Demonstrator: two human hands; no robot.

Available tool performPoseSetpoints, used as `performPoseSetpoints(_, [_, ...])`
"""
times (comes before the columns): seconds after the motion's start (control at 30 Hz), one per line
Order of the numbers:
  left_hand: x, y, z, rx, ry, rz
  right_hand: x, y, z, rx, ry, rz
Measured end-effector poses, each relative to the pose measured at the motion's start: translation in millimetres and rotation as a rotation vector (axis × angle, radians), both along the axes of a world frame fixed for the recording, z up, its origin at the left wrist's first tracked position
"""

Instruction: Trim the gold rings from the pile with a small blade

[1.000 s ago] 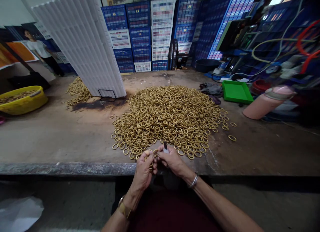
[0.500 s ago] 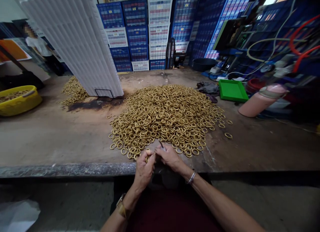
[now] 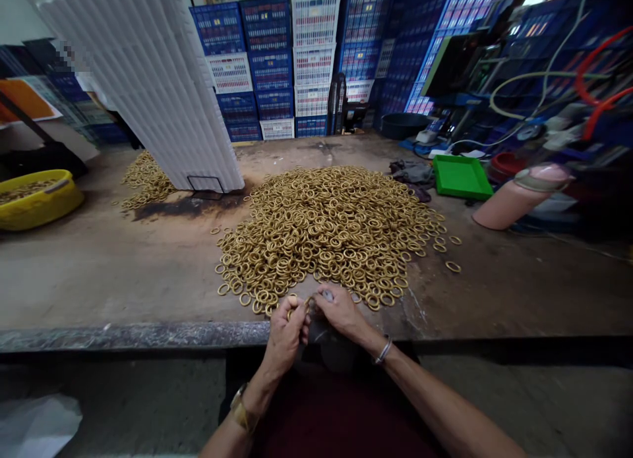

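A wide heap of brass-coloured rings (image 3: pixel 336 221) covers the middle of the wooden table, reaching close to its front edge. At the near side of the heap, my left hand (image 3: pixel 287 329) is closed on a ring, pinched between thumb and fingers. My right hand (image 3: pixel 341 313) is just to its right, its fingers closed around a small tool with a grey part (image 3: pixel 327 295) showing at the fingers. The fingertips of both hands nearly meet at the ring. The rest of the tool is hidden.
White corrugated sheets (image 3: pixel 163 95) stand at the back left beside a smaller ring pile (image 3: pixel 146 181). A yellow basin (image 3: pixel 39 207) is far left; a green tray (image 3: pixel 462 178) and pink bottle (image 3: pixel 519 198) are right. Behind the sheets, a person (image 3: pixel 99 99) is partly hidden.
My right hand has shifted slightly right and turned, so the dark tool tip that stuck up no longer shows. The ring in my left hand shows more. The person behind moved right, behind the sheets.
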State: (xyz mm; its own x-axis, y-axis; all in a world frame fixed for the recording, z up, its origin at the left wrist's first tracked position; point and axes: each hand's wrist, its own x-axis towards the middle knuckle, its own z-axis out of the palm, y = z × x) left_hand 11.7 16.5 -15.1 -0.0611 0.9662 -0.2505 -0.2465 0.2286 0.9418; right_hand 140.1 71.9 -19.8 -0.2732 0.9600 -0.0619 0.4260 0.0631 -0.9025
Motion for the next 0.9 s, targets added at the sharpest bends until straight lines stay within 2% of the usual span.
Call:
performPoseSetpoints(0.07, [0.0,1.6,1.4,-0.006,0.026,0.012,2.2,-3.3,2.0,0.12,-0.119,0.096])
performPoseSetpoints(0.17, [0.7,3.6,3.4,0.003,0.059,0.022,3.2,-9.2,6.6,0.215,-0.249,0.237])
performPoseSetpoints(0.37, [0.9,1.5,0.9,-0.016,0.089,0.042,2.1,-12.6,7.1,0.271,-0.458,0.3])
performPoseSetpoints(0.47, [-0.2,-4.2,-0.6,-0.018,0.062,0.016,2.5,-6.6,1.6,0.277,-0.617,0.254])
performPoseSetpoints(0.53, [-0.9,-8.0,0.7,-0.013,-0.028,-0.03,2.2,1.1,-1.4,0.283,-0.705,0.191])
performPoseSetpoints(0.67, [-2.7,-11.6,7.9,-0.072,-0.306,-0.076,-5.9,18.5,-0.9,0.307,-0.679,0.139])
performPoseSetpoints(0.73, [-3.6,-13.5,10.3,-0.118,-0.384,-0.101,-14.0,24.7,1.7,0.306,-0.659,0.108])
performPoseSetpoints(0.83, [-5.0,-21.4,5.0,-0.128,-0.356,-0.221,-27.0,28.7,4.2,0.289,-0.717,0.071])
performPoseSetpoints(0.9, [-7.0,-28.8,-7.5,-0.168,-0.264,-0.355,-33.5,29.3,3.4,0.298,-0.768,0.069])
